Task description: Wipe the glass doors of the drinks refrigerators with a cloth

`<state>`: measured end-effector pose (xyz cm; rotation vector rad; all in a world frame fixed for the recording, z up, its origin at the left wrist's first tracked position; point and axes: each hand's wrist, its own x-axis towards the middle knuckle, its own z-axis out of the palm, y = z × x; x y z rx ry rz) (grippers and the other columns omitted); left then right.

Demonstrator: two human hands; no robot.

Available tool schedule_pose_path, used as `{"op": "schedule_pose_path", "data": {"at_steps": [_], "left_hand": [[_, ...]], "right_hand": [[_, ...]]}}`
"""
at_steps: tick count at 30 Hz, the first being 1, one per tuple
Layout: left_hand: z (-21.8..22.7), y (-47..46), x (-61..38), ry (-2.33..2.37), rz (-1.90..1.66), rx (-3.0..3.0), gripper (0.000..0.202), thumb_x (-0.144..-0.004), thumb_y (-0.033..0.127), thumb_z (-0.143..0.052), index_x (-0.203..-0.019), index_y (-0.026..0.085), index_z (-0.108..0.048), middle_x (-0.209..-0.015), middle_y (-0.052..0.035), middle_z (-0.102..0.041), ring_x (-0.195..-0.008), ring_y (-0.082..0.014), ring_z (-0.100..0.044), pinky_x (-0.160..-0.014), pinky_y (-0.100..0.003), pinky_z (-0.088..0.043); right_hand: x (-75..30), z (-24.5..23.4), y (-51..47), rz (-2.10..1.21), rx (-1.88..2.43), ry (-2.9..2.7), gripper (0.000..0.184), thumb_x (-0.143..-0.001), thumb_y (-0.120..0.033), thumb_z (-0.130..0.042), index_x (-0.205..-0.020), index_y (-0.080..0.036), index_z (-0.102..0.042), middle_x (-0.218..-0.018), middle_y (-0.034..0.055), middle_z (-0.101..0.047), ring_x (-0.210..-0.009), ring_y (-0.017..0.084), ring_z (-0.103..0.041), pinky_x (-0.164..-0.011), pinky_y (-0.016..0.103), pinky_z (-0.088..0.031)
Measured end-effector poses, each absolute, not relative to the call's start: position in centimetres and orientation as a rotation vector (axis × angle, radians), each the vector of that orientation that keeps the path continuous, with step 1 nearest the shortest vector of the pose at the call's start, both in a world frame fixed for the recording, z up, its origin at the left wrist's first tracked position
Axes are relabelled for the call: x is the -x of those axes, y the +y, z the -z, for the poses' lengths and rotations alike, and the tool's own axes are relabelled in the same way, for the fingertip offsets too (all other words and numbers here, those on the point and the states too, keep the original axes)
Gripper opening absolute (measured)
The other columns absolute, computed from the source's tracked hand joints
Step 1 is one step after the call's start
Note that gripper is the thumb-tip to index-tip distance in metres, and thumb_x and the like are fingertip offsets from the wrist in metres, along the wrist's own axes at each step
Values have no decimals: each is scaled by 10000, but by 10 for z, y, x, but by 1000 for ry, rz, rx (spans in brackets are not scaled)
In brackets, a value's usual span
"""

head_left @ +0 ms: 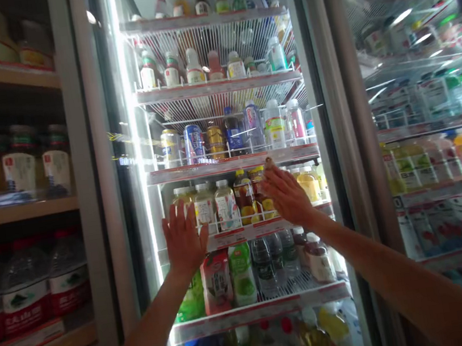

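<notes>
My left hand (pixel 183 238) is raised in front of a glass-fronted drinks cooler, palm forward and fingers spread, with nothing visible in it. Behind it stand pale-labelled bottles (pixel 227 205) on a middle shelf. Farther right, my right hand (pixel 288 193) reaches up across the same shelf, its fingers close together and blurred. A small pale, brownish thing (pixel 268 163) shows at those fingertips, too smeared to name. Bottles with yellow caps (pixel 243 194) are partly hidden behind that hand. Whether either palm touches the glass is hard to tell.
Metal door frames (pixel 342 123) border the cooler. Cans (pixel 195 143) and bottles line the shelf above; green and red packs (pixel 216 281) stand below. Wooden shelves (pixel 22 214) with bottles are at left, and another glass cooler (pixel 443 189) is at right.
</notes>
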<state>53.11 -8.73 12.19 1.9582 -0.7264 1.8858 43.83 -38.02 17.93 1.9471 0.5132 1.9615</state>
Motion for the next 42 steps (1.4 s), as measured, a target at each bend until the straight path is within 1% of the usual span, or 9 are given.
{"op": "schedule_pose_path", "data": {"at_steps": [6, 10, 12, 17, 23, 28, 33, 39, 42], "left_hand": [[-149, -79, -537, -694, -1878, -1967, 517, -881, 401, -350, -1337, 156, -350, -1456, -161, -268, -1380, -278, -115, -1082, -525, -157], [-162, -78, -537, -703, -1885, -1966, 513, -877, 413, -352, -1326, 165, -371, -1458, -143, -274, -1377, -274, -134, -1087, -516, -153], [-163, -74, -537, -694, -1888, -1982, 513, -879, 420, -341, -1320, 161, -381, -1451, -146, -289, -1372, -277, -155, -1083, -521, -159], [-161, -52, -538, -573, -1861, -2027, 534, -880, 425, -325, -1334, 145, -361, -1449, -160, -287, -1364, -288, -182, -1073, -526, -186], [-156, -19, -547, -495, -1841, -2072, 565, -876, 447, -312, -1351, 143, -334, -1451, -157, -282, -1358, -296, -197, -1064, -547, -189], [-156, 10, -550, -424, -1819, -2151, 550, -870, 408, -319, -1352, 143, -335, -1454, -141, -282, -1362, -289, -188, -1062, -537, -207], [-156, 33, -549, -384, -1822, -2224, 557, -863, 380, -315, -1360, 130, -320, -1460, -123, -276, -1363, -274, -191, -1075, -512, -203], [-160, 64, -550, -362, -1948, -2171, 558, -875, 404, -280, -1343, 110, -352, -1442, -152, -302, -1343, -290, -245, -1052, -525, -243], [-166, 74, -549, -370, -1998, -2125, 547, -876, 406, -282, -1328, 114, -376, -1432, -161, -318, -1332, -291, -272, -1044, -522, -258]], "right_hand": [[-444, -202, -385, -2522, -1771, 106, 521, -837, -159, -356, -1357, -205, -352, -1428, 78, -313, -1335, 300, -237, -1032, 561, -293], [-453, -192, -349, -2002, -1931, 559, 592, -825, -148, -403, -1387, -289, -281, -1432, 18, -320, -1357, 243, -206, -1055, 480, -315], [-455, -194, -339, -1926, -1944, 626, 607, -823, -148, -411, -1393, -295, -265, -1429, 18, -330, -1349, 239, -231, -1057, 477, -310], [-471, -208, -309, -2527, -1861, 304, 608, -827, -139, -380, -1408, -255, -242, -1456, 71, -261, -1355, 321, -173, -1030, 592, -257], [-488, -200, -247, -1762, -1946, 827, 561, -820, -171, -433, -1367, -236, -325, -1410, 37, -368, -1362, 227, -186, -1084, 445, -262], [-496, -227, -226, -2301, -2022, 361, 501, -822, -163, -418, -1322, -154, -400, -1422, 116, -334, -1358, 283, -182, -1064, 521, -245], [-511, -219, -180, -1704, -1920, 934, 437, -799, -150, -453, -1232, -171, -499, -1382, 65, -417, -1350, 239, -223, -1084, 437, -257], [-525, -245, -141, -2073, -2156, 651, 473, -814, -127, -423, -1286, -135, -442, -1427, 127, -332, -1367, 276, -155, -1085, 518, -186], [-536, -240, -111, -1751, -2042, 965, 419, -819, -104, -414, -1224, -159, -504, -1408, 100, -374, -1372, 238, -147, -1092, 463, -196]]}}
